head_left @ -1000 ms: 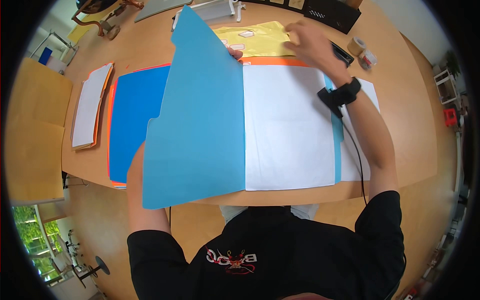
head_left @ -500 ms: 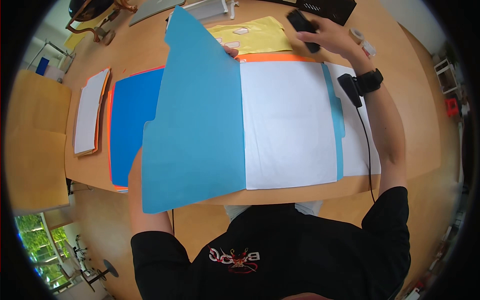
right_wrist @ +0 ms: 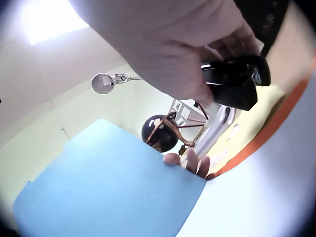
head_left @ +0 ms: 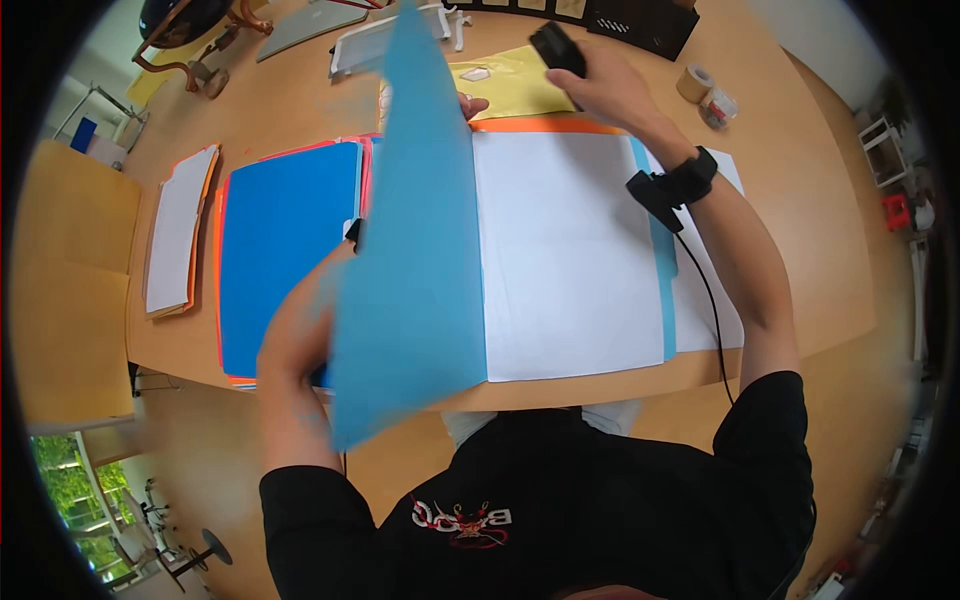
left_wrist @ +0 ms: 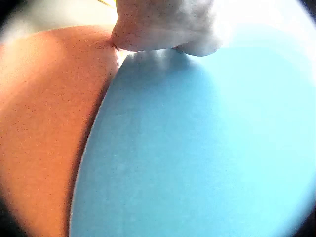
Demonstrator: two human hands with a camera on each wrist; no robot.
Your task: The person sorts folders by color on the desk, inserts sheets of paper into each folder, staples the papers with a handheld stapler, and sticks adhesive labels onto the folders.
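A light blue file folder (head_left: 420,260) stands with its cover raised and blurred, beside a white sheet (head_left: 570,250) lying inside it. My left hand (head_left: 473,106) is mostly hidden behind the cover and holds its top edge near the fold. In the left wrist view, fingertips (left_wrist: 163,29) overlap the blue card's edge, with an orange folder (left_wrist: 44,123) alongside. My right hand (head_left: 615,90) grips a black stapler (head_left: 556,48) above the yellow envelope (head_left: 515,80) beyond the folder. Its thumb and fingers wrap the stapler in the right wrist view.
Left of the raised cover lies a stack topped by a blue folder (head_left: 285,250), and farther left a pile of white paper (head_left: 180,235). Rolls of tape (head_left: 695,84) stand at the back right. A globe (head_left: 180,20) and a laptop (head_left: 300,25) are at the back left.
My right hand has picked up the stapler from the back right and carried it left, over the envelope. The folder's cover has swung more upright, uncovering more of the dark blue folder.
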